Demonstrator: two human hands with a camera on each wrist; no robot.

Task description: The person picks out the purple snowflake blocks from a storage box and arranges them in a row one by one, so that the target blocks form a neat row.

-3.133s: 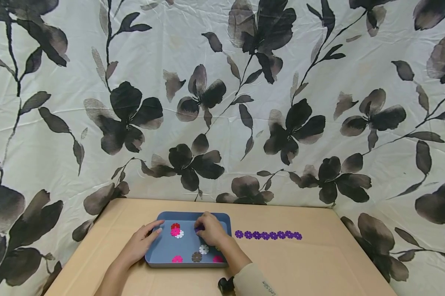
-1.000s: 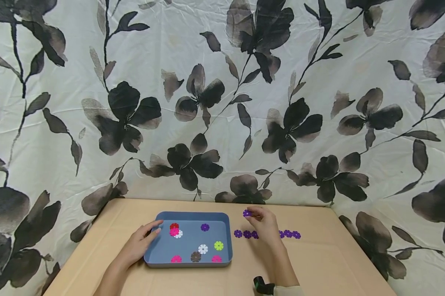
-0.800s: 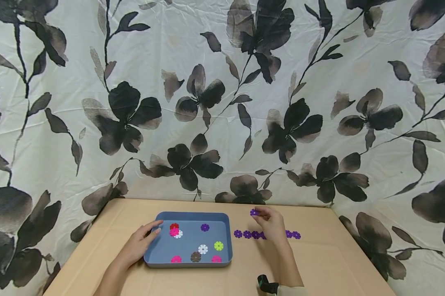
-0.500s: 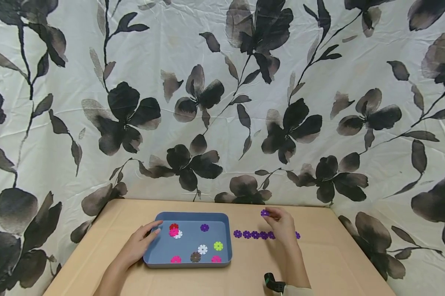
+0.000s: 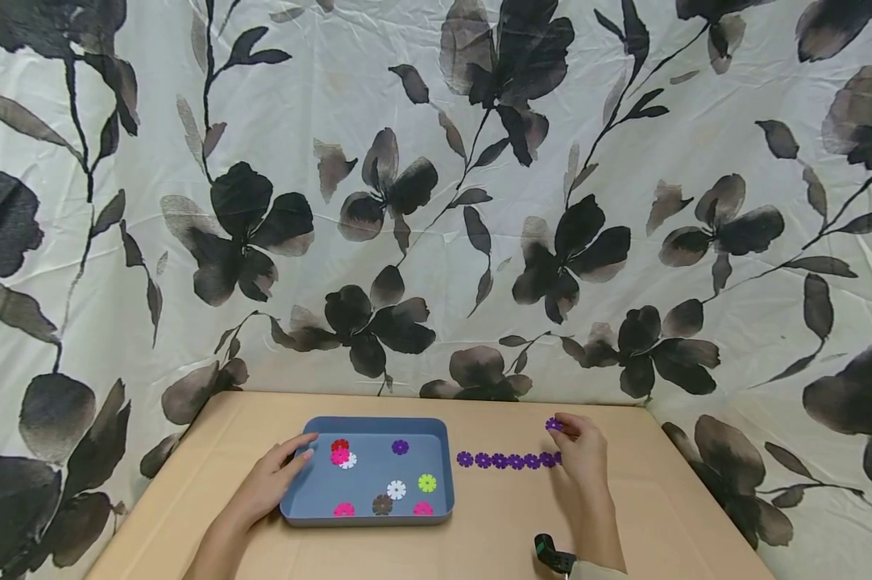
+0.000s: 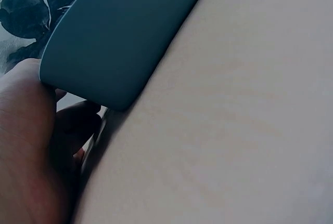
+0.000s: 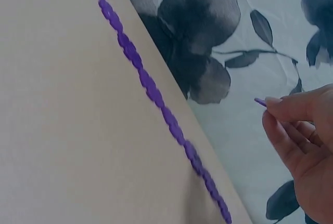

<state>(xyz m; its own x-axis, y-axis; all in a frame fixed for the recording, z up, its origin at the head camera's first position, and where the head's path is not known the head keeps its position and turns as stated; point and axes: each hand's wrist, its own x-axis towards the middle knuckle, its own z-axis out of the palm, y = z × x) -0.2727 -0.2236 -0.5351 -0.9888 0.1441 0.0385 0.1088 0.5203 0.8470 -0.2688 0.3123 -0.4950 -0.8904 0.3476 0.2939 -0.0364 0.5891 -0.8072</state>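
My right hand (image 5: 583, 453) pinches a purple flower-shaped disc (image 5: 553, 424) between thumb and fingertips, raised over the table past the right part of a row of purple discs (image 5: 499, 461). The right wrist view shows that disc (image 7: 259, 101) edge-on, with the row (image 7: 151, 89) lying along the table. Part of the row's right end is hidden behind the hand in the head view. My left hand (image 5: 267, 482) rests at the left rim of a blue-grey tray (image 5: 316, 491), fingers extended; the left wrist view shows the hand (image 6: 26, 141) against the tray's outer wall (image 6: 114, 42).
Inside the tray lie a purple disc (image 5: 400, 447), a lime disc (image 5: 426, 483), a brown disc (image 5: 382, 505), a white disc (image 5: 396, 490), and several pink, red and white ones. A floral cloth (image 5: 465, 242) hangs behind the table (image 5: 494, 532). A black device (image 5: 552, 556) sits by my right wrist.
My right hand has left the tray with a purple disc and moved rightward above the row, towards its right end. The left hand has stayed at the tray's rim.
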